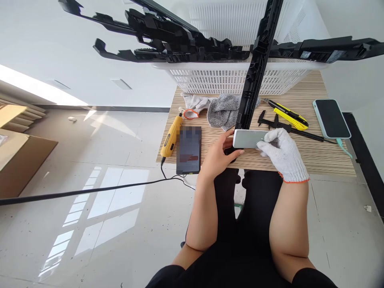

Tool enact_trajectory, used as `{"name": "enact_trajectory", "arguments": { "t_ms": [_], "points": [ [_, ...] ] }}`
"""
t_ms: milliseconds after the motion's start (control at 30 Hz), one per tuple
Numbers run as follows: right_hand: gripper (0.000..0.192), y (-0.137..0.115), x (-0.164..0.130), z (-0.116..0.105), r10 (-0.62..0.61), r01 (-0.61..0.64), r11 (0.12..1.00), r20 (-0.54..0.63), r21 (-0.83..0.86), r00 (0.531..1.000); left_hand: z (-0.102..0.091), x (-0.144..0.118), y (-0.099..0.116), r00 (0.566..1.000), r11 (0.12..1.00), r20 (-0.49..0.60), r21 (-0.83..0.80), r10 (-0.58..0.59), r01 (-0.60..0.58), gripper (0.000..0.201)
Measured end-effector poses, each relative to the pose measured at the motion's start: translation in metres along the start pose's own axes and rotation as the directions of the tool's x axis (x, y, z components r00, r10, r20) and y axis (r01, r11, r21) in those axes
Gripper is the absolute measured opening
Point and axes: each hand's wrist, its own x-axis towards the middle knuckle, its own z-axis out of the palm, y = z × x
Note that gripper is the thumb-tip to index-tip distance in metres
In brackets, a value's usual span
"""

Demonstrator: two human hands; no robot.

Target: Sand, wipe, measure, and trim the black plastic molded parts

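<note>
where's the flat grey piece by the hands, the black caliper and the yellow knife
flat grey piece (247, 139): head view, on its grey face
black caliper (285, 126): head view, on its sliding part
yellow knife (290, 115): head view, on its handle

1. From my end I see 1 wood-striped table (330, 164), a white basket (207, 80) standing at its back.
2. On the left I have a yellow corded tool (170, 138), just beside a dark phone (190, 148).
3. A white glove (196, 103) touches grey knitted fabric (223, 112).
4. At right lie a black caliper (286, 128), a yellow knife (286, 114) and a pale-cased phone (331, 119).
</note>
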Motion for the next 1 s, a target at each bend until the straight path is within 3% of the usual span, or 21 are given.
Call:
{"name": "enact_trajectory", "arguments": {
  "t_ms": [100,300,400,633,1000],
  "points": [
    [0.025,-0.002,0.000,0.006,0.011,-0.010,0.996,0.002,-0.086,1.000,0.001,-0.001,0.004,1.000,1.000,0.001,0.029,-0.005,0.005,0.061],
    [0.027,-0.003,0.001,0.018,0.065,-0.057,0.994,0.083,-0.096,0.994,0.005,-0.004,0.014,0.998,0.982,-0.055,0.189,-0.011,0.021,0.054],
    [0.029,-0.003,0.001,0.013,0.106,-0.097,0.991,0.089,-0.093,0.990,0.005,-0.003,0.010,0.998,0.992,-0.056,0.121,-0.035,0.041,0.061],
    [0.031,0.000,0.002,-0.014,0.125,-0.127,0.986,-0.028,-0.112,0.992,0.004,-0.002,0.001,0.999,0.999,-0.042,0.033,-0.011,0.012,0.064],
    [0.028,-0.001,0.003,0.010,0.063,-0.052,0.972,0.041,-0.231,0.997,0.005,-0.001,0.008,0.999,0.998,-0.052,0.059,-0.006,0.009,0.059]
  ]
}}
